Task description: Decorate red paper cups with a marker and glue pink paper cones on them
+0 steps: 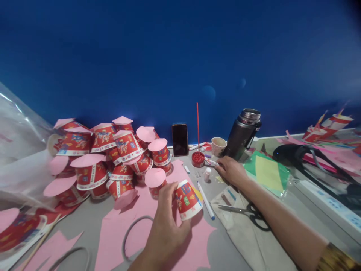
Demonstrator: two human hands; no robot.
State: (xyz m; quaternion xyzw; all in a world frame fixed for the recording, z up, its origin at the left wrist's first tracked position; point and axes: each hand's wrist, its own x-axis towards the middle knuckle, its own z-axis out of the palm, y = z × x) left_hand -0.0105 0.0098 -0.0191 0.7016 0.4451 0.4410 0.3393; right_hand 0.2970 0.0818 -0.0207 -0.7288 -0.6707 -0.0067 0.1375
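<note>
A person's left hand (167, 226) grasps a red printed paper cup (186, 201) above a pink paper sheet (124, 229) on a grey worktop (97, 209), the cup tilted with its narrow end up. Fingers and thumb grip it from one side, probably to steady it while leaving most of the printed wall exposed. The right hand (232, 171) reaches across to the far side, its fingertips at the end of a white stick (211, 162) beside a red tub (197, 162); whether they have closed on it cannot be told. A thin red rod (197, 126) stands upright at the tub.

To the left, red cups topped with pink discs (155, 177) are piled close together, perhaps to save room. A phone (179, 140) leans near the blue wall (158, 67), seemingly propped by it. A blue-capped marker (205, 199) and scissors (238, 209) lie between the two arms, apparently within easy reach; the scissors rest on a pale cloth (239, 233).
</note>
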